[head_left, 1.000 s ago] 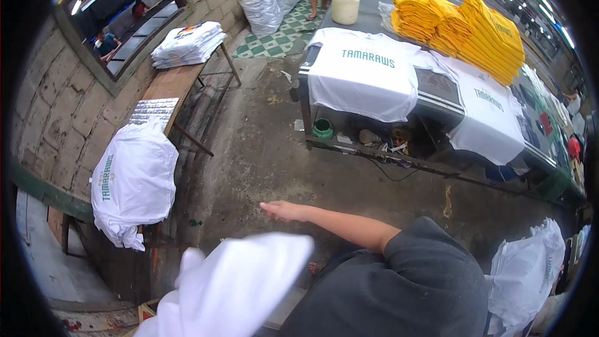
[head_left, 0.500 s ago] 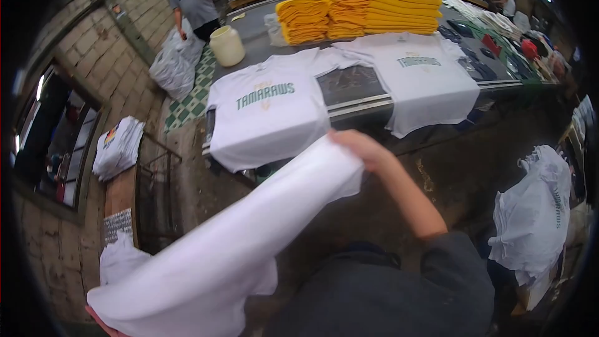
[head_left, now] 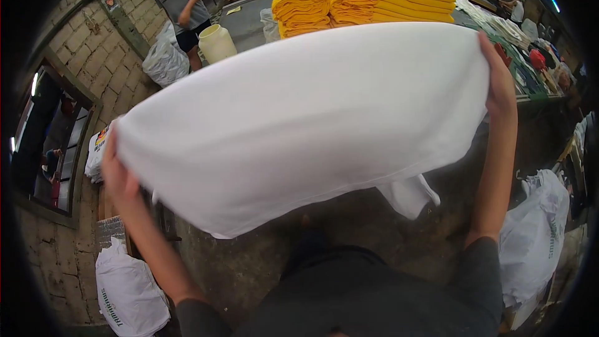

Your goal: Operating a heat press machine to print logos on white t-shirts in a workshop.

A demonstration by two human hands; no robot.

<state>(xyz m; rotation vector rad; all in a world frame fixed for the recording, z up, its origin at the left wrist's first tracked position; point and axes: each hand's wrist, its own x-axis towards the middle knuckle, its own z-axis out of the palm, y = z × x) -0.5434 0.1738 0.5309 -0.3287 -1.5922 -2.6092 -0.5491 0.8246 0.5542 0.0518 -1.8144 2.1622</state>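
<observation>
A white T-shirt point(head_left: 306, 112) is stretched wide in the air between my two hands, its lower edge hanging loose and one sleeve dangling at the right. My left hand point(head_left: 118, 168) grips its left end, slightly blurred. At the upper right corner my right hand point(head_left: 498, 81) pinches the cloth, with that arm reaching far forward. The raised fabric hides most of the table's front part and whatever lies there. Behind its upper edge rise stacks of folded yellow shirts point(head_left: 368, 3).
A cream plastic jar point(head_left: 216, 43) stands at the table's left end, near a person in a grey shirt point(head_left: 184, 3). White shirts with print are piled at lower left point(head_left: 128, 290) and at right point(head_left: 533, 237). Dark and coloured garments point(head_left: 530, 65) cover the table's right end.
Both hands have risen and spread apart, pulling the white T-shirt from a slanting roll into a wide sheet. It now covers the two printed shirts on the table. My left hand came up and forward.
</observation>
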